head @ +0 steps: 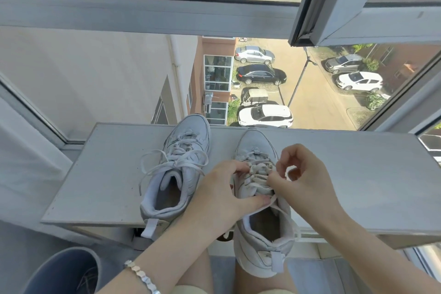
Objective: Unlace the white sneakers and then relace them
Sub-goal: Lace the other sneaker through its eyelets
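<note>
**Both hands working the lace on the right sneaker**

The right sneaker (256, 243) is sitting on the white bench (100, 174), its heel hanging out past the near edge above the person's legs. The left hand (222, 196) is bracing it, with its grip clamped on the upper and the thumb lying across the top of the tongue. The right hand (303, 174) is pinching the lace (259, 174) at the upper crossings, fingertips closed on it.

This looks like the unlacing stage, since the crossings appear threaded. The clean way through is loosening each crossing from the top down and drawing slack evenly rather than yanking one end. The left hand should be pressing down so the overhanging heel is not tipping off the bench.

Just beside it the left sneaker (176, 172) is lying with its loose laces (157, 162) sprawling over the bench, close enough to be snagging a pulled end. A blue bin (62, 270) is standing below on the left. A window sash (334, 7) is hanging open overhead, well apart from the work.
</note>
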The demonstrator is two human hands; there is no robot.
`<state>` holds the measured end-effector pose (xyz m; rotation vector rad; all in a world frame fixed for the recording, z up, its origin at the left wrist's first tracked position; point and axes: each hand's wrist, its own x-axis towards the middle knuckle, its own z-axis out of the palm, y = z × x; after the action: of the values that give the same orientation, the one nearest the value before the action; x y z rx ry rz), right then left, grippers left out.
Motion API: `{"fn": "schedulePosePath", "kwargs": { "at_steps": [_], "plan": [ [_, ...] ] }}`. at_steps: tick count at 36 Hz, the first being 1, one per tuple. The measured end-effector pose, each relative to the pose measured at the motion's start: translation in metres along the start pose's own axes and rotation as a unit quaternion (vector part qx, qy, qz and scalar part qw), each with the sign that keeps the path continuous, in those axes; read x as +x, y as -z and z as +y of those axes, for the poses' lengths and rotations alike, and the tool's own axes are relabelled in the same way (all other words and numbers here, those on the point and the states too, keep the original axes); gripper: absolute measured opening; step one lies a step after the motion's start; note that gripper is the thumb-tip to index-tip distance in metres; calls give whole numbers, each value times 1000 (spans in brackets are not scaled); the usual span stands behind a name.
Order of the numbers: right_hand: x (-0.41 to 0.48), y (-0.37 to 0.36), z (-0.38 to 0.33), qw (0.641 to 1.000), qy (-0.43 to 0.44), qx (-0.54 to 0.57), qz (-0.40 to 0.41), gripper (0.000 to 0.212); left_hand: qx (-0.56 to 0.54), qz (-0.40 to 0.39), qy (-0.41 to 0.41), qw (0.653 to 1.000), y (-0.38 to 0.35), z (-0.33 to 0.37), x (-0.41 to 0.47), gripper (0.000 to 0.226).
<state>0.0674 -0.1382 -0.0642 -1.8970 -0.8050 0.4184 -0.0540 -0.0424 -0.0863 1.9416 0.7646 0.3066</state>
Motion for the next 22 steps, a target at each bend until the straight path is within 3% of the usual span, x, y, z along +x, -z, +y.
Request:
{"fn": "schedulePosePath", "kwargs": {
  "at_steps": [6,11,17,22],
  "plan": [
    [13,8,-10,985,21,-110,-130,3,-4,5,-1,1000,-1,-4,0,59],
    [20,8,-16,959,34,-199,-200,23,-13,11,-8,1000,-3,-4,-1,52],
    [11,11,-11,985,31,-29,-165,22,-18,34,-6,999,-8,-7,-1,43],
    [8,16,-1,989,-3,32,-141,21,-14,46,-4,999,-12,-8,-2,38]
  ]
}}
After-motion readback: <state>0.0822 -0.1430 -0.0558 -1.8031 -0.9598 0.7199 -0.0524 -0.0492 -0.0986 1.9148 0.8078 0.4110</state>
